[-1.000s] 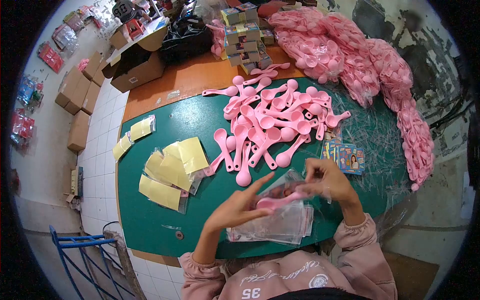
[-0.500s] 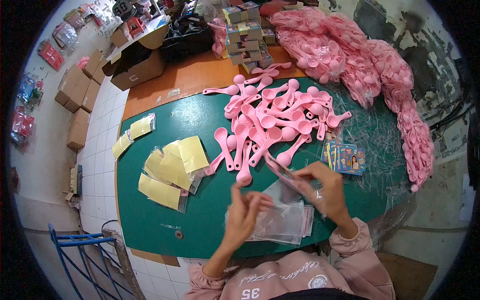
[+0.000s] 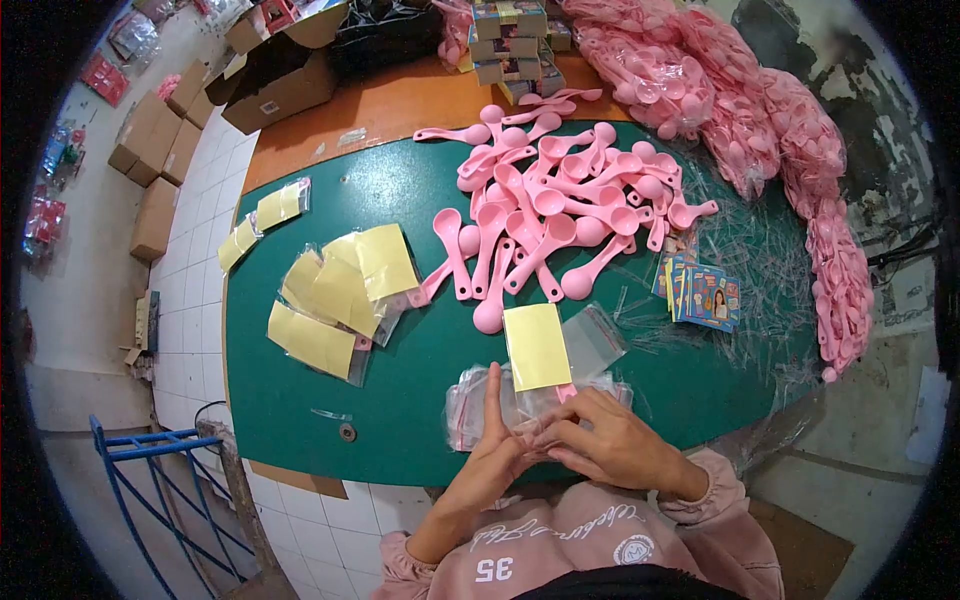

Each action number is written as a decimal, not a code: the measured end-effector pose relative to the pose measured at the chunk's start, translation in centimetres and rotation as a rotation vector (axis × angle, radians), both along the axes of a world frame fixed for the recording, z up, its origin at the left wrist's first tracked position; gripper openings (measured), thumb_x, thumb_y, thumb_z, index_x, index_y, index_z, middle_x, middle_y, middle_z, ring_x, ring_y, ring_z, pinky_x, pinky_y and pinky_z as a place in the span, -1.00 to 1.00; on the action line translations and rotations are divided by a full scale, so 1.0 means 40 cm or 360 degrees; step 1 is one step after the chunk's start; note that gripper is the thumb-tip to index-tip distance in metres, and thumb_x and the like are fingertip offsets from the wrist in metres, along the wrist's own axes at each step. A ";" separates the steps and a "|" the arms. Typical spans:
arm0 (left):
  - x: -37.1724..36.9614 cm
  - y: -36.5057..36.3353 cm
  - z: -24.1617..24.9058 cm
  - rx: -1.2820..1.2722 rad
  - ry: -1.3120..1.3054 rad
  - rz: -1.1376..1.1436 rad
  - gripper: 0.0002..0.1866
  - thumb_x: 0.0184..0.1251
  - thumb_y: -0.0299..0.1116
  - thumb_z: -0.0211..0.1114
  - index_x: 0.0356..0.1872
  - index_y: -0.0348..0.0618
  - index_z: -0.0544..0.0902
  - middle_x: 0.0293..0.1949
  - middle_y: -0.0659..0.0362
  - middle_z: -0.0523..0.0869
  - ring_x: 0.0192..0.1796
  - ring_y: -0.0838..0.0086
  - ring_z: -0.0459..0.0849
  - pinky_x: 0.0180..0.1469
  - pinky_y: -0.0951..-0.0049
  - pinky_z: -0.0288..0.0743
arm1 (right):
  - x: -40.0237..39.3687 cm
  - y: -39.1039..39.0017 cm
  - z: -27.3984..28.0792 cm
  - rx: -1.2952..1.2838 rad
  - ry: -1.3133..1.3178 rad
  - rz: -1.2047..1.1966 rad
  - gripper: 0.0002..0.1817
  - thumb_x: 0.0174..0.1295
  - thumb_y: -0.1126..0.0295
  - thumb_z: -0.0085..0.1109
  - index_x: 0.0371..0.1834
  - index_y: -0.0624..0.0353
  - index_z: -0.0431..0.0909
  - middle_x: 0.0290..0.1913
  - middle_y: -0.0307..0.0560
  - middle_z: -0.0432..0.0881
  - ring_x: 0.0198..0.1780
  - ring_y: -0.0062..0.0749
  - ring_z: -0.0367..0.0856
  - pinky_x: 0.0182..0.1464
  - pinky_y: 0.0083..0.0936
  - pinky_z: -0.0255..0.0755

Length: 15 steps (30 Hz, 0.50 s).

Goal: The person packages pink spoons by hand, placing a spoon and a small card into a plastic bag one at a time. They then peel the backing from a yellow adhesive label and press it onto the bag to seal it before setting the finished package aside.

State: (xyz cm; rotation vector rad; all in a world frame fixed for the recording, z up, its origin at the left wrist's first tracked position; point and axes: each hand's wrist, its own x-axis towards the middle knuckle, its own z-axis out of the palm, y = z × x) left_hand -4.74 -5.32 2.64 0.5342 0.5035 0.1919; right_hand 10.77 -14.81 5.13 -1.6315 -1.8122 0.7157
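Observation:
Both hands meet at the near end of a clear plastic bag (image 3: 597, 343), or right beside it. A yellow card (image 3: 537, 346) lies in or on the bag, with a bit of pink spoon handle (image 3: 566, 392) showing below it. My right hand (image 3: 607, 440) is closed, its fingertips pinching the bag's near edge. My left hand (image 3: 488, 455) has one finger stretched upward beside the card; its other fingertips press together at the bag's edge, partly hidden by my right hand. Under them lies a stack of clear bags (image 3: 466, 405). Beyond is a heap of pink measuring spoons (image 3: 550, 230).
Packed bags with yellow cards (image 3: 345, 290) lie to the left on the green table (image 3: 400, 430). Colourful cards (image 3: 710, 297) and clear plastic scraps (image 3: 765, 250) are at right. Bundled cards (image 3: 508, 45), bulk-bagged spoons (image 3: 735, 110) and an open carton (image 3: 275, 90) stand behind.
The piece in my right hand has come down and towards me, and its yellow side now shows. My hands have come together at the bag's near end. The view has tilted down slightly.

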 end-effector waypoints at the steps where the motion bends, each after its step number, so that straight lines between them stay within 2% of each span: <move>1: 0.000 -0.002 0.003 -0.0142 -0.0014 0.0079 -0.10 0.19 -0.56 -0.02 0.36 0.30 -0.42 0.10 -0.04 0.38 -0.02 0.36 0.52 -0.01 0.32 0.44 | -0.006 0.003 0.000 0.0066 0.0006 -0.0031 -0.72 -0.02 0.39 0.21 -0.21 0.16 0.44 -0.28 -0.03 0.36 -0.12 -0.13 0.39 -0.03 -0.25 0.30; 5: -0.004 -0.004 0.006 -0.0231 -0.0021 0.0129 -0.11 0.19 -0.48 0.00 0.36 0.31 -0.39 -0.02 0.03 0.47 -0.13 0.44 0.53 -0.05 0.32 0.42 | -0.021 0.010 0.008 0.0087 -0.0043 -0.0110 -0.73 -0.07 0.43 0.25 -0.25 0.15 0.48 -0.23 -0.12 0.44 -0.13 -0.15 0.42 -0.02 -0.28 0.30; 7: -0.010 0.002 -0.008 -0.0396 -0.0181 0.0114 -0.11 0.27 -0.48 -0.04 0.31 0.37 -0.52 0.23 -0.19 0.23 -0.08 0.37 0.54 0.05 0.27 0.35 | -0.023 0.011 0.012 0.0140 -0.0220 -0.0040 -0.71 -0.04 0.37 0.18 -0.23 0.21 0.43 -0.29 -0.05 0.37 -0.15 -0.15 0.41 -0.04 -0.27 0.31; 11: 0.006 0.006 0.029 -0.0405 -0.0077 0.0171 -0.13 0.27 -0.51 -0.07 0.32 0.36 -0.49 0.22 -0.20 0.24 -0.12 0.39 0.54 0.03 0.26 0.37 | -0.034 0.013 0.032 0.0225 -0.0420 -0.0048 -0.75 -0.04 0.37 0.11 -0.29 0.24 0.43 -0.32 -0.07 0.39 -0.18 -0.21 0.43 -0.07 -0.33 0.31; 13: 0.008 0.010 0.035 -0.0465 -0.0061 0.0160 -0.14 0.26 -0.56 -0.11 0.33 0.34 -0.48 0.22 -0.20 0.24 -0.13 0.41 0.55 -0.05 0.30 0.45 | -0.038 0.013 0.029 0.0344 -0.0555 -0.0054 -0.73 -0.12 0.39 0.25 -0.33 0.20 0.47 -0.32 -0.11 0.42 -0.21 -0.31 0.43 -0.19 -0.38 0.26; 15: 0.015 0.010 0.045 -0.0448 -0.0038 0.0157 -0.15 0.25 -0.59 -0.12 0.33 0.34 -0.46 0.22 -0.20 0.24 -0.14 0.42 0.55 -0.11 0.35 0.48 | -0.038 0.013 0.033 0.0343 -0.0576 -0.0009 -0.74 -0.12 0.39 0.24 -0.34 0.21 0.47 -0.33 -0.12 0.41 -0.23 -0.31 0.43 -0.18 -0.38 0.26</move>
